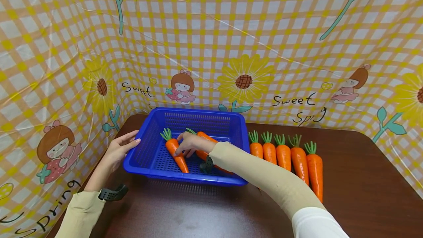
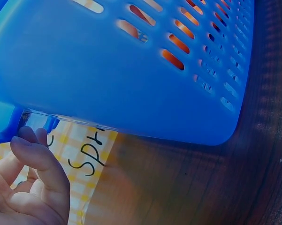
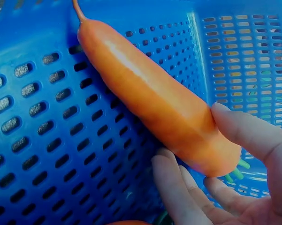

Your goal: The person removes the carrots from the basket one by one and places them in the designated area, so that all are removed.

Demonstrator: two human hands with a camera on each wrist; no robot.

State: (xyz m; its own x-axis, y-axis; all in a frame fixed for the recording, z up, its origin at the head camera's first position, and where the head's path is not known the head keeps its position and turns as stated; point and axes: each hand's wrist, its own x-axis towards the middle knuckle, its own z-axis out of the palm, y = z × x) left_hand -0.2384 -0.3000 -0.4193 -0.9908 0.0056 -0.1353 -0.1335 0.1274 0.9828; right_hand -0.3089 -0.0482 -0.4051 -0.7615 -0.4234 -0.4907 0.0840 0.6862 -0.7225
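Observation:
In the head view, a blue perforated plastic basket (image 1: 152, 173) stands on the table. My left hand (image 1: 115, 151) is at its left rim; in the left wrist view the thumb and fingers (image 2: 42, 154) pinch the rim's edge. My right hand (image 1: 188, 144) reaches inside and holds an orange carrot (image 1: 180, 160) with a green top. In the right wrist view the thumb lies on one side of this carrot (image 3: 150, 98) and the fingers on the other, near its leafy end. More orange carrot (image 1: 205, 136) shows in the basket, partly hidden behind my right hand and forearm.
Several carrots (image 1: 315, 172) lie side by side on the brown table (image 1: 357, 179), right of the basket, tops pointing away; my right sleeve (image 1: 264, 173) covers some of their lower ends. A checked, flower-printed cloth (image 1: 205, 39) hangs behind and along both sides.

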